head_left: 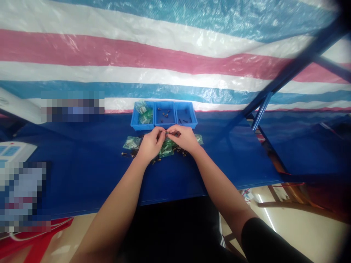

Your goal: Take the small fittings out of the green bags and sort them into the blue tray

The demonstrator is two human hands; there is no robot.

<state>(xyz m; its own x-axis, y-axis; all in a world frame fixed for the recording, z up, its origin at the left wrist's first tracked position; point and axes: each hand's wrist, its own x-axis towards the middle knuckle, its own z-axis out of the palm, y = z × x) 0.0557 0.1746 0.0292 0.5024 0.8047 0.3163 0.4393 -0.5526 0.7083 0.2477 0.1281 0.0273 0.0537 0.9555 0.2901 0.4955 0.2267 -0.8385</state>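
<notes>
My left hand (151, 144) and my right hand (185, 137) meet in front of the blue bins, fingertips pinched together around a small dark metal part (166, 132). Its exact kind is too small to make out. Beneath and between the hands lie green-tinted clear plastic bags (168, 148) of small metal pieces. Another such bag (131, 142) rests to the left of my left hand. Loose dark screws (183, 151) are scattered below my right hand, and one screw (124, 154) lies apart at the left. The hands partly cover the pile.
Three joined blue bins stand behind the hands: the left bin (142, 127) holds green bags, the middle bin (165, 123) and right bin (187, 125) hold small hardware. A blue metal frame (276, 82) slants at the right. A white device (19, 151) sits at the left.
</notes>
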